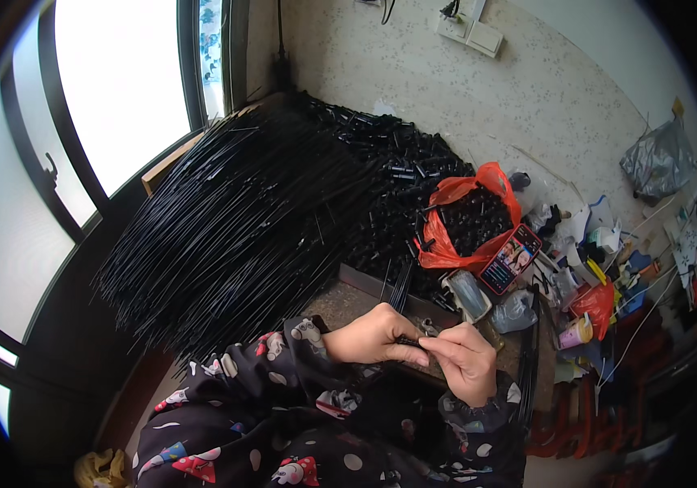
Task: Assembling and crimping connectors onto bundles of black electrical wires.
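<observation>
Many black caps (470,218) in orange bag (490,180)

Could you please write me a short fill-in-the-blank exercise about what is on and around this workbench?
1. The left hand and right hand pinch a small ____ part between them.
2. The plastic bag holding small black pieces is ____ in colour.
3. The phone with its lit screen lies just to the ____ of that bag.
4. The big heap of long thin rods lies on the person's ____ side.

Missing words: black; orange; right; left
</observation>
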The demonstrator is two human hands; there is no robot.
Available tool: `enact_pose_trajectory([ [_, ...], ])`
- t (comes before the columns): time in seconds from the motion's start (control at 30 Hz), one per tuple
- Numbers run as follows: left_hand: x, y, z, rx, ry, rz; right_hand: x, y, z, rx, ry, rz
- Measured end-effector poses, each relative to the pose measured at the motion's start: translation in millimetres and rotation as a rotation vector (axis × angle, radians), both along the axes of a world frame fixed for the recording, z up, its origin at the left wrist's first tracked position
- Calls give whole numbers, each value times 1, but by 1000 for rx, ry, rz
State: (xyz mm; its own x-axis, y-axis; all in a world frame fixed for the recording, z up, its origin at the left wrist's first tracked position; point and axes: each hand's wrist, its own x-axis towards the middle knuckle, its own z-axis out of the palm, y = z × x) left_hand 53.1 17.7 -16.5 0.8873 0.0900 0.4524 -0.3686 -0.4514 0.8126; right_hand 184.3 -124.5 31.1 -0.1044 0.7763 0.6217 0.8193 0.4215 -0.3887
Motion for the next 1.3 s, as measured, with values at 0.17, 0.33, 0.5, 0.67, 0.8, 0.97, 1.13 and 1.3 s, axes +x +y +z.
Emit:
enact_pose_trajectory([
  [0.17,-2,-5,10,43,-12,44,3,2,12,18,-125,74],
  [0.33,-3,-4,7,20,-44,82,-15,4,0,-41,160,-56],
  [0.5,-5,-4,-1,-111,-100,100,-23,-2,-4,-47,236,-192],
  [0.67,-2,-2,-2,-101,-84,54,-19,-4,1,-35,148,-176],
  [0.8,-1,-3,-4,-103,-94,45,-15,-1,6,-17,23,-127],
  [0.97,-1,1,-2,-106,35,0,-6,3,6,-158,297,-47],
  [1.13,1,-3,3,-99,32,13,-12,1,6,-161,319,-75],
  [1.3,-1,-2,8,-47,141,-25,-17,-1,9,-223,357,-76],
])
